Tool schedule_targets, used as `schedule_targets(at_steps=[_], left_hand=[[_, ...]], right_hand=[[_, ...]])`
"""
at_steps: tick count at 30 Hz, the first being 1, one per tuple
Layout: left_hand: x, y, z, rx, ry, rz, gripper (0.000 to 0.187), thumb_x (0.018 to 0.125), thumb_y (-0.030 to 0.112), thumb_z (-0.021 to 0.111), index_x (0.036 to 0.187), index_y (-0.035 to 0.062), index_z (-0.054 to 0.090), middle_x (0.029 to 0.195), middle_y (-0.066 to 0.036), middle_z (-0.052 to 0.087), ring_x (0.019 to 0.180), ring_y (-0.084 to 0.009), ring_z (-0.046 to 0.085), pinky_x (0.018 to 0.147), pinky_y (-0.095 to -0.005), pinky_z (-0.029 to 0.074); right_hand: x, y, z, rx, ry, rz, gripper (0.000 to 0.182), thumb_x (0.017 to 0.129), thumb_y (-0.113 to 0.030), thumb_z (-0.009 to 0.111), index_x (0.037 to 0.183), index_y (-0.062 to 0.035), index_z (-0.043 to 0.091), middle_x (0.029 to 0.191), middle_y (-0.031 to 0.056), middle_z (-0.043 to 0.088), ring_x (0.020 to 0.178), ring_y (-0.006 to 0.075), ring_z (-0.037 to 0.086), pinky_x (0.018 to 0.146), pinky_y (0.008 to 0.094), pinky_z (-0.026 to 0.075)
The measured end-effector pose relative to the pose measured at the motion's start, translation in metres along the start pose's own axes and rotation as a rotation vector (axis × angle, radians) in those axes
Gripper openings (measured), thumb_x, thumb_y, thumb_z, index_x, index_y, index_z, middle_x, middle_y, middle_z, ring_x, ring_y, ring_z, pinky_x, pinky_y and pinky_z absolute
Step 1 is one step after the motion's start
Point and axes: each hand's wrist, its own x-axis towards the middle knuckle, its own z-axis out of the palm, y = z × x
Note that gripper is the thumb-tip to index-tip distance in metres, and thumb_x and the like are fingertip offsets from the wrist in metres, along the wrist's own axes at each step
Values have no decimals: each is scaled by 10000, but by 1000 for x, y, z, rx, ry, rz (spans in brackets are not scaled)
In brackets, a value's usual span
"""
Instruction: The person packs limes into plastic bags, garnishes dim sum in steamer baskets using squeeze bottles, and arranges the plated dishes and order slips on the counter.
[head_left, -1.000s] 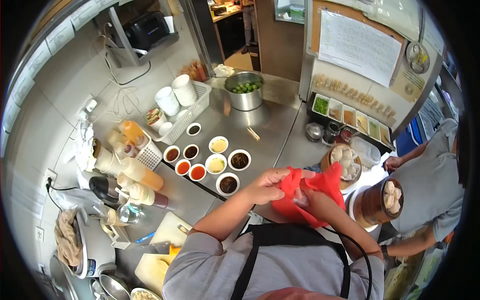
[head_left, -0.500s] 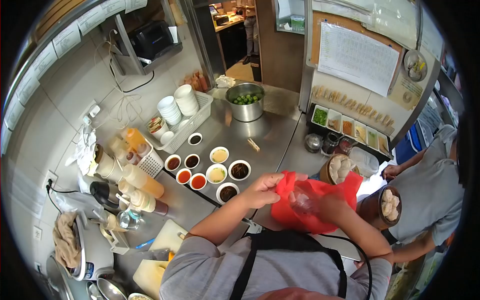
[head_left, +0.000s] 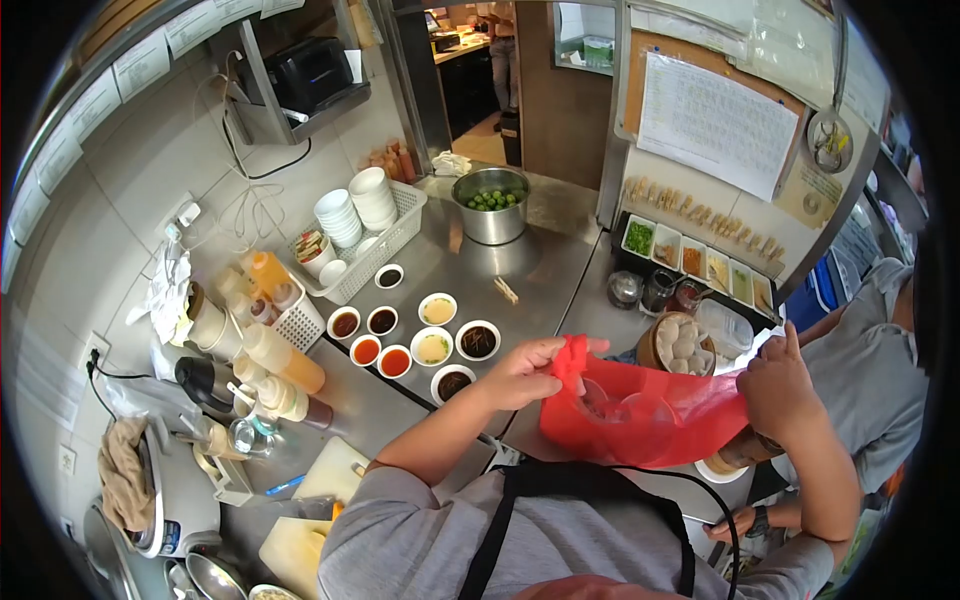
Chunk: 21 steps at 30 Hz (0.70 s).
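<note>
A red plastic bag (head_left: 665, 425) is stretched wide between my two hands over the counter. My left hand (head_left: 530, 372) pinches the gathered left handle of the bag. At its far right edge my right hand (head_left: 785, 390) grips the plastic, index finger pointing up. Clear, rounded shapes show dimly through the red film, inside the bag. Just beyond it sits a bamboo steamer (head_left: 678, 343) of pale buns. Several small sauce bowls, one with dark sauce (head_left: 478, 341), stand left of my left hand.
A co-worker in a grey shirt (head_left: 870, 350) stands close on the right, near a second steamer (head_left: 735, 450). Condiment trays (head_left: 690, 258) line the back right. A steel pot (head_left: 490, 215) of green items stands at the back; squeeze bottles (head_left: 285, 360) crowd the left.
My right hand has moved right and pulled the bag out wide. My left hand keeps its hold. The co-worker's steamer has moved lower, partly behind the bag and my right hand.
</note>
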Motion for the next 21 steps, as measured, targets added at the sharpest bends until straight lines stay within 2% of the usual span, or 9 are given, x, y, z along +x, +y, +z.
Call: schedule_targets(at_steps=[2,3,6,7,10,14,19,20,21], left_hand=[[7,7,9,47,-8,-8,351,731,49,472,1068,-42,433,1019,-109,514,894,-149,522,797,-288,394],[11,9,15,69,-12,-14,319,735,40,468,1042,-39,443,985,-92,525,905,-149,517,792,-282,396],[34,-6,37,441,-85,118,209,728,66,516,913,-5,448,903,-80,521,868,-149,519,742,-270,408],[39,7,48,705,-164,-170,235,701,77,564,862,28,400,858,-98,504,826,-182,531,698,-285,415],[51,-21,70,708,126,151,329,683,97,587,925,49,369,838,-120,504,801,-245,534,677,-312,415],[59,-52,70,655,111,12,356,689,106,588,952,43,356,858,-151,502,816,-304,521,687,-323,413],[85,-39,48,633,238,80,155,719,10,516,809,29,390,748,-58,432,727,-136,452,669,-262,384],[92,-38,40,642,257,120,145,721,1,510,799,30,391,738,-46,418,724,-119,433,672,-253,378],[99,-37,31,651,276,156,135,722,-8,503,790,30,393,729,-33,405,721,-102,413,675,-244,372]], right_hand=[[2,4,17,67,139,-96,126,622,-190,549,704,-110,601,720,27,560,829,204,519,891,436,291],[3,-3,-2,132,256,-221,82,595,-128,530,668,-107,561,690,24,520,732,189,525,728,348,381],[21,-34,-5,407,563,-359,84,577,-124,536,656,-99,552,701,28,498,704,190,513,658,311,386],[27,-40,-5,416,625,-362,86,578,-119,538,660,-98,548,706,29,492,699,191,510,652,307,387],[41,-56,1,494,791,-362,98,579,-106,551,676,-95,540,717,34,476,685,196,500,639,302,386],[42,-61,25,714,940,-304,212,584,-85,615,782,-98,542,774,63,486,721,234,493,632,321,388],[32,-62,82,1231,644,142,442,649,-182,651,1019,-35,459,922,149,468,805,294,488,709,338,407],[33,-61,101,1296,455,142,604,656,-231,666,1137,-17,371,1062,186,412,939,321,450,808,340,379],[36,-66,120,1328,408,98,704,635,-253,683,1180,-8,309,1109,204,376,1001,334,408,851,347,348]])
